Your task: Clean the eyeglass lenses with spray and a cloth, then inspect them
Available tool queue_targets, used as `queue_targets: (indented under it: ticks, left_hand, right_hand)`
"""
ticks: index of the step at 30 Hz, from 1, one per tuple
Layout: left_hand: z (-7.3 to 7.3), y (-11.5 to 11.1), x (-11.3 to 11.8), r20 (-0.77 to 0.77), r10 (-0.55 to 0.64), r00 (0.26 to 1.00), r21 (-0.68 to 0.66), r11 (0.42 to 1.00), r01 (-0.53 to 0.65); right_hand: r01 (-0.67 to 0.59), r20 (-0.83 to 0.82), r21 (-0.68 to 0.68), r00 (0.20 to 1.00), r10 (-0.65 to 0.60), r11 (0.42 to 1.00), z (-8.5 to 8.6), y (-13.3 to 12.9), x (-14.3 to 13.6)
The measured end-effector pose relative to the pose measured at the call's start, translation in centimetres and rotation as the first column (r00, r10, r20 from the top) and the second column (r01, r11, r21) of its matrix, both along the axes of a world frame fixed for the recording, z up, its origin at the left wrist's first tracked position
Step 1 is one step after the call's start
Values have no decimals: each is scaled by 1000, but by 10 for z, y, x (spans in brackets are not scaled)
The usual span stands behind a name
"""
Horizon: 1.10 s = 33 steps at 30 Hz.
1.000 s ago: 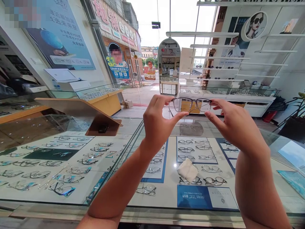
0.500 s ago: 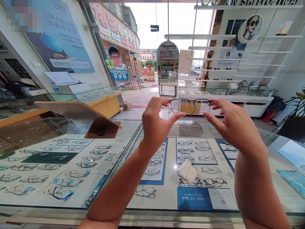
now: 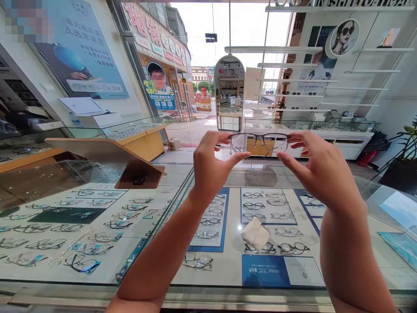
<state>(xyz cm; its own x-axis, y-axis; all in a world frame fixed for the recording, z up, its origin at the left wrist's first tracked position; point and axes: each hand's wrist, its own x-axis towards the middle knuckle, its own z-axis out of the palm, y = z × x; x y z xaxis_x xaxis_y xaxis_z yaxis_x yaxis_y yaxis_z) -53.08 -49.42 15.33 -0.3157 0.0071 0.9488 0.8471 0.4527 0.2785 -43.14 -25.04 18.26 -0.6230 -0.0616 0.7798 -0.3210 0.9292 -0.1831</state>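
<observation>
A pair of eyeglasses (image 3: pixel 259 137) with a dark top rim and clear lenses is held up in front of me, above the glass counter. My left hand (image 3: pixel 213 158) grips its left end between the fingers, with the thumb stretched along below the left lens. At the other end, my right hand (image 3: pixel 314 163) has its fingers closed on the right corner of the frame, its thumb pointing in under the right lens. A folded white cloth (image 3: pixel 256 234) lies on the counter glass below the hands.
Beneath the glass counter top (image 3: pixel 224 277), several eyeglasses (image 3: pixel 293 248) sit in rows on trays. A blue and white card (image 3: pixel 265 270) lies near the front. The tilted wooden back of a stand (image 3: pixel 107 152) rises at the left. An arched mirror (image 3: pixel 230 93) stands beyond the counter.
The eyeglasses have tilted slightly, their left end rising a little. Both hands keep their hold and have barely shifted.
</observation>
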Motion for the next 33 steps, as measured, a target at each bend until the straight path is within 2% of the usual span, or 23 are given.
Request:
queue_targets:
  ticks: [17,33]
  left_hand:
    - [-1,1,0,7,-3,1000,16,1000,3]
    - [0,3,4,-29,36,999,29,999,-35]
  right_hand:
    - [-10,35,-28,999,11,1000,2,-2,1]
    - [-42,94,-170,994,58,985,5,-4,-1]
